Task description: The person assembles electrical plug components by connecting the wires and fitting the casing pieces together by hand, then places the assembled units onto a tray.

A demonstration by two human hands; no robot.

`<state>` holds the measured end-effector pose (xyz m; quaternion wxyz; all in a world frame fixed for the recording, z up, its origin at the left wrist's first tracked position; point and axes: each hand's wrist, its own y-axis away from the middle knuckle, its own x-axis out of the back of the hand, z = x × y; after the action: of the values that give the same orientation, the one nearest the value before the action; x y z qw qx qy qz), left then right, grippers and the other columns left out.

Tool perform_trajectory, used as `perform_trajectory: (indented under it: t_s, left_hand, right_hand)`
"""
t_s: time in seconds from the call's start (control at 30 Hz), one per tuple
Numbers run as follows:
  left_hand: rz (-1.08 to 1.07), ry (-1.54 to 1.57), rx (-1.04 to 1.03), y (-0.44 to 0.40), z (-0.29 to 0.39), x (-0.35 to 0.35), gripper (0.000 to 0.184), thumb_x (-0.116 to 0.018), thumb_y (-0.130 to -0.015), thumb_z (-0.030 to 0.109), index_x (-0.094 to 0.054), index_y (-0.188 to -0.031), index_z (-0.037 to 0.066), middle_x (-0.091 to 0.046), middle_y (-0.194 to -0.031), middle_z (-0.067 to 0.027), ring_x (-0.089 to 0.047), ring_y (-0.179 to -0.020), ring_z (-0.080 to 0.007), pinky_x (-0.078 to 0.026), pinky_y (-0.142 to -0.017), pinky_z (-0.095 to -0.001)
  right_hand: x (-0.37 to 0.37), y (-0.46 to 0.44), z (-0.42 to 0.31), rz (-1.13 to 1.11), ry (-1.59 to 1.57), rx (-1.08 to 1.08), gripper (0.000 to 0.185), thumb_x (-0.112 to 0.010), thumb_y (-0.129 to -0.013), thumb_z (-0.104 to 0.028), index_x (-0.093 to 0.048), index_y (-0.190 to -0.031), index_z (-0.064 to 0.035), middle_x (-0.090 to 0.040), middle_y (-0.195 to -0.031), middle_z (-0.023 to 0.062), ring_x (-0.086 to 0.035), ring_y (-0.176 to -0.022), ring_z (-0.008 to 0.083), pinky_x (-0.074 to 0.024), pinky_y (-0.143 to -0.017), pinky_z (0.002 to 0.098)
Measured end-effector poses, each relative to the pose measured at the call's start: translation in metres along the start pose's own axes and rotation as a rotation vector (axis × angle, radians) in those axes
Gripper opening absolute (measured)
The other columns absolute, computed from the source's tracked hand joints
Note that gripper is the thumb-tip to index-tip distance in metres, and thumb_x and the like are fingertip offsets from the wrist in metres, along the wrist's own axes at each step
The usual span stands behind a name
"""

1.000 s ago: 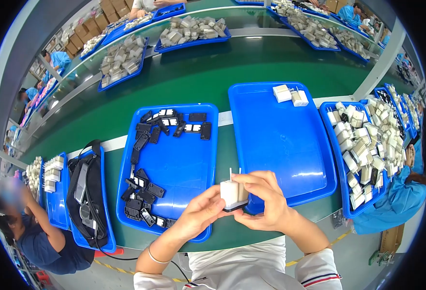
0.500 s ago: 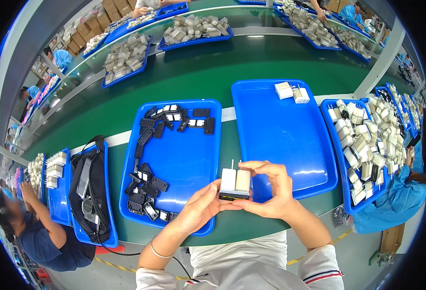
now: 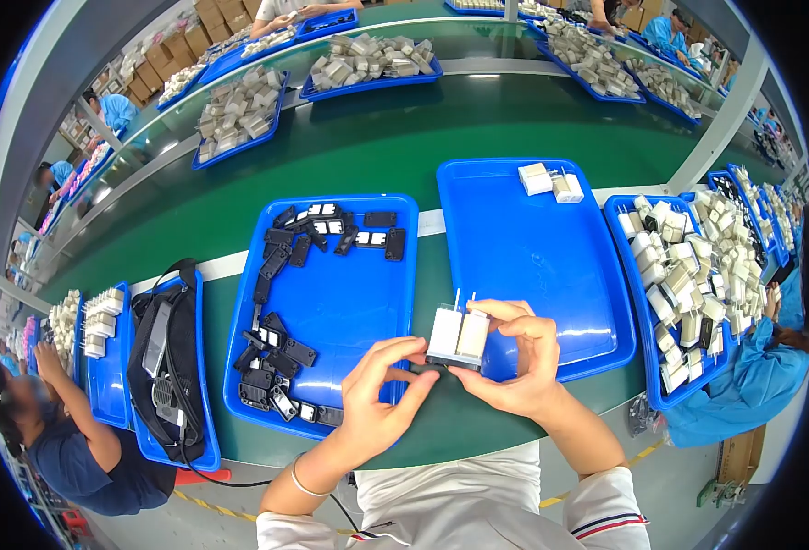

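The person's right hand (image 3: 519, 371) grips an adapter (image 3: 458, 332), thumb low against it and index finger stretched along its upper right side. The left hand (image 3: 377, 399) is partly open, index finger and thumb spread beside the adapter's left edge; whether those fingertips touch it cannot be told. The adapter is held above the green surface (image 3: 427, 284), near the gap between two blue trays, pins pointing away from the person. It shows two pale blocks side by side, with a dark band along the near end.

In the left tray (image 3: 340, 307), black parts (image 3: 277, 257) lie along the far side and down the left, some bearing white squares. The right tray (image 3: 542, 266) carries two pale pieces (image 3: 535, 179) near its far right corner. Just beside it on the right, a third tray (image 3: 654, 385) is heaped with pale blocks (image 3: 689, 275). Left of the black parts, a black bag (image 3: 161, 348) lies in another tray (image 3: 210, 422). Farther left sits a person in a dark shirt (image 3: 102, 458), while a blue sleeve (image 3: 744, 385) shows at the right
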<state>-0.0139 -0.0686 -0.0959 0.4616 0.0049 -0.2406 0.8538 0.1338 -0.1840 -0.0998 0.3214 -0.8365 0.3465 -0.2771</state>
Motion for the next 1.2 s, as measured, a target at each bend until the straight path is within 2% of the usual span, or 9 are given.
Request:
perform_trajectory:
  t_s: [0.03,0.23,0.43,0.53,0.67,0.93,1.07,1.1,1.2]
  left_hand:
    - [0.019,0.002,0.02,-0.001,0.001,-0.002,0.038,-0.063,-0.073,-0.013,-0.052,-0.109,-0.004,-0.05,-0.112,-0.0161,-0.058,-0.095,-0.022,-0.055,-0.071,-0.0284]
    - [0.16,0.164,-0.023,0.002,-0.004,-0.003,0.034,-0.065,-0.074,-0.009,-0.055,-0.107,-0.006,-0.057,-0.105,-0.0161,-0.061,-0.092,-0.0212,-0.056,-0.072,-0.0288]
    - [-0.04,0.026,-0.201,0.003,-0.005,0.002,0.039,-0.061,-0.075,-0.013,-0.048,-0.11,-0.005,-0.056,-0.104,-0.0202,-0.059,-0.098,-0.0278,-0.048,-0.087,-0.0383]
    - [-0.098,0.045,-0.197,0.004,-0.002,0.001,0.041,-0.057,-0.076,-0.014,-0.044,-0.114,-0.003,-0.054,-0.109,-0.0214,-0.058,-0.099,-0.0295,-0.046,-0.09,-0.0423]
    - [0.016,0.192,-0.197,0.001,-0.001,0.003,0.038,-0.049,-0.079,-0.013,-0.041,-0.115,-0.002,-0.05,-0.114,-0.0188,-0.055,-0.104,-0.0278,-0.045,-0.091,-0.0455]
    - [0.088,0.272,-0.116,0.003,-0.004,0.002,0.034,-0.052,-0.079,-0.012,-0.045,-0.111,-0.004,-0.054,-0.107,-0.019,-0.059,-0.098,-0.0287,-0.046,-0.087,-0.0383]
    - [0.136,0.244,-0.016,0.007,-0.001,0.001,0.03,-0.051,-0.08,-0.011,-0.045,-0.109,-0.003,-0.054,-0.104,-0.0169,-0.059,-0.095,-0.0268,-0.048,-0.086,-0.0377]
    - [0.137,0.261,-0.026,0.008,-0.002,0.001,0.029,-0.051,-0.081,-0.01,-0.045,-0.109,-0.003,-0.054,-0.104,-0.0165,-0.059,-0.094,-0.0262,-0.048,-0.085,-0.0375]
    - [0.158,0.289,-0.03,0.008,-0.004,0.0,0.027,-0.05,-0.083,-0.008,-0.045,-0.109,-0.003,-0.055,-0.101,-0.0156,-0.059,-0.091,-0.0245,-0.049,-0.085,-0.0373]
  right_hand:
    - [0.0,0.0,0.0,-0.002,0.0,0.007,0.064,-0.083,-0.057,-0.005,-0.037,-0.102,-0.0052,-0.058,-0.108,0.0232,-0.059,-0.093,0.03,-0.0472,-0.078,0.0367]
    - [-0.005,0.004,0.0,-0.026,-0.195,-0.099,0.066,-0.085,-0.056,-0.011,-0.039,-0.102,-0.0053,-0.053,-0.112,0.0225,-0.057,-0.099,0.0292,-0.0489,-0.079,0.0354]
    - [-0.002,0.009,-0.003,-0.257,-0.133,-0.362,0.078,-0.083,-0.058,-0.005,-0.033,-0.117,-0.0105,-0.049,-0.117,0.0177,-0.05,-0.111,0.0259,-0.046,-0.086,0.0359]
    - [0.001,-0.005,-0.013,-0.236,-0.804,-0.771,0.087,-0.082,-0.058,-0.002,-0.029,-0.126,-0.0139,-0.048,-0.118,0.0171,-0.05,-0.111,0.0262,-0.0458,-0.086,0.0359]
    - [0.008,-0.009,-0.009,-0.113,-1.059,-0.935,0.085,-0.08,-0.057,0.002,-0.034,-0.126,-0.0143,-0.048,-0.119,0.0177,-0.056,-0.104,0.0301,-0.0495,-0.085,0.037]
    - [0.009,-0.007,-0.003,0.002,-1.176,-0.955,0.076,-0.077,-0.058,0.007,-0.04,-0.123,-0.0084,-0.045,-0.124,0.0187,-0.052,-0.11,0.0357,-0.0457,-0.093,0.042]
    - [0.012,-0.008,-0.003,0.133,-1.353,-0.939,0.065,-0.067,-0.069,0.007,-0.038,-0.125,-0.007,-0.043,-0.127,0.0178,-0.05,-0.112,0.0373,-0.0429,-0.095,0.0426]
    - [0.021,-0.014,-0.005,0.175,-1.306,-0.948,0.058,-0.064,-0.071,0.007,-0.04,-0.122,-0.0071,-0.046,-0.123,0.0159,-0.051,-0.111,0.0346,-0.045,-0.091,0.0409]
    - [0.061,-0.018,0.009,0.293,-0.723,-0.536,0.049,-0.062,-0.071,0.011,-0.043,-0.113,-0.0061,-0.051,-0.109,0.0099,-0.053,-0.105,0.023,-0.0467,-0.086,0.0332]
